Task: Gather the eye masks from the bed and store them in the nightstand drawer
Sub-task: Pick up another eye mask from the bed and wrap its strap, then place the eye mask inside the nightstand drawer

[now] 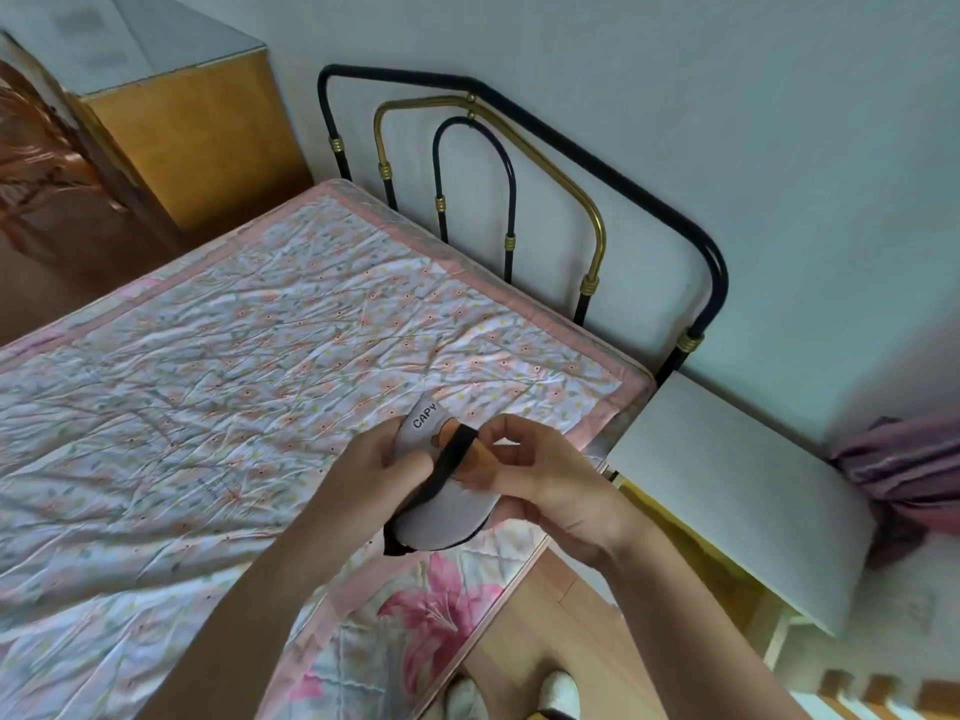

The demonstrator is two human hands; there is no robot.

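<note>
Bed (218,366) filled left + centre of frame, covered w/ a wrinkled floral quilt, pink border; a 2nd layer w/ big pink lily print (441,605) showed at lower centre edge. Metal headboard (545,200), black + brass hoops, stood against pale wall (727,122) in upper centre. White-topped nightstand (737,491) sat at right, just beside bed corner; drawer front not readable from this angle. Yellow wood cabinet (197,137) w/ pale top in upper left. Purple cloth (904,470) bunched at far right edge. Wood floor at bottom, w/ two pale slippers (558,691) bottom centre.

Count: 1 eye mask visible, 2 hands, 1 nightstand, 1 cabinet.

Eye mask (441,511), white w/ black trim, "CAPY" printed near its top end, was held above the bed's lower right corner, approx centre of frame. Left hand (374,459) gripped the mask's left side, fingers curled round it. Right hand (550,475) closed, thumb + forefinger pinching the black strap (449,462) where it crossed the mask's front
</note>
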